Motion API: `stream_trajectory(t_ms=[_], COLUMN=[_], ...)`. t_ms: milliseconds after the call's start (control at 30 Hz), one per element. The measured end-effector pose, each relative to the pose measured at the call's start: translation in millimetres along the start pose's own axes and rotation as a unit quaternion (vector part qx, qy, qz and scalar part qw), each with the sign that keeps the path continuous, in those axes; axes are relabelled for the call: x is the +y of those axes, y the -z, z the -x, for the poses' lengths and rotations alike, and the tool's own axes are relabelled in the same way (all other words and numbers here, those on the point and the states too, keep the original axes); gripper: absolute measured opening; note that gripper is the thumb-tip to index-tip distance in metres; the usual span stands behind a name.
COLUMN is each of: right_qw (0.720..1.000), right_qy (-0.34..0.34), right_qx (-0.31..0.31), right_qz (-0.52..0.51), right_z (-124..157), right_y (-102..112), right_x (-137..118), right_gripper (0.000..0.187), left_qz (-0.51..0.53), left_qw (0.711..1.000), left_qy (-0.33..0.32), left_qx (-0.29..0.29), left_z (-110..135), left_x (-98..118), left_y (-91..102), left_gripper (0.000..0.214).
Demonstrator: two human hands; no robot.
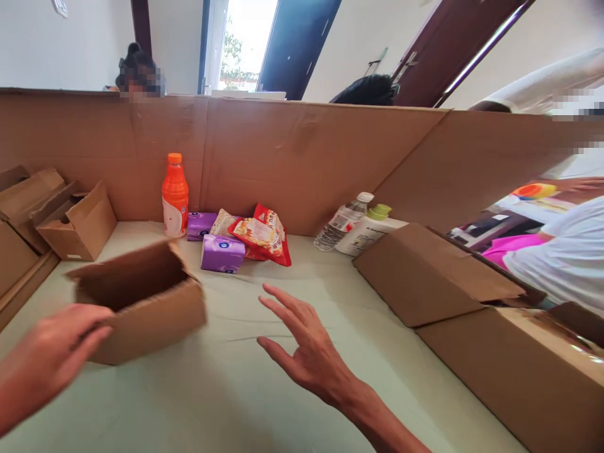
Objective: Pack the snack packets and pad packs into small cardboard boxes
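The open box [160,321] lies just right of the left hand [61,346], which pinches its near left rim between thumb and fingers. Its long axis runs crosswise, right end slightly farther away. The right hand [302,346] is empty, fingers and thumb spread wide, to the right of the open box and apart from it; the left hand is the nearer. Blur hides whether the box touches the desk [264,402].

Counted from the open box: one orange bottle [175,201] stands beyond it; two purple packs [223,253] lie beyond its right end; at least two snack packets [262,233], overlapping, lie right of those; one clear bottle [342,223] and one white bottle [365,233] lean far to its right.
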State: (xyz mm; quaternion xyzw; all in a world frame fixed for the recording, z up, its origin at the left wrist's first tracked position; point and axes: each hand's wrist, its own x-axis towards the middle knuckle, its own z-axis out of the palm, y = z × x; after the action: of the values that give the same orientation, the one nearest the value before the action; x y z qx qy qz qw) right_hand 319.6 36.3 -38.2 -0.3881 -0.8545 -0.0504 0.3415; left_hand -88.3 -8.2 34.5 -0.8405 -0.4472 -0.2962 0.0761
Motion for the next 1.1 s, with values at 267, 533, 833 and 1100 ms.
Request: stream_trajectory(t_ms=[267, 533, 833, 1100], right_qw=[0.99, 0.988, 0.992, 0.93], right_qy=[0.08, 0.055, -0.061, 0.063], right_qx=[-0.088, -0.097, -0.1, -0.327], right_qz=[-0.082, -0.102, -0.049, 0.156], right_z=[-14.2, -18.9, -127.1, -199.7], right_y=[55.5, 51.3, 11.0, -95.5], right_x=[-25.1, -13.8, 84.8, 75.4], right_gripper=[0.047, 0.017, 0.036, 0.064], left_qz=[0.082, 0.054, 0.095, 0.109], left_qw=[0.978, 0.992, 0.993, 0.992], left_qy=[-0.154, -0.101, -0.063, -0.055], left_qx=[-0.111, -0.054, -0.03, -0.038], left_z=[-58.5, -47.8, -28.1, -29.5], left_x=[97.9, 66.9, 62.2, 70.4], left_y=[-53.2, -48.7, -57.2, -51.1], left_gripper=[0.024, 0.013, 0.025, 0.026])
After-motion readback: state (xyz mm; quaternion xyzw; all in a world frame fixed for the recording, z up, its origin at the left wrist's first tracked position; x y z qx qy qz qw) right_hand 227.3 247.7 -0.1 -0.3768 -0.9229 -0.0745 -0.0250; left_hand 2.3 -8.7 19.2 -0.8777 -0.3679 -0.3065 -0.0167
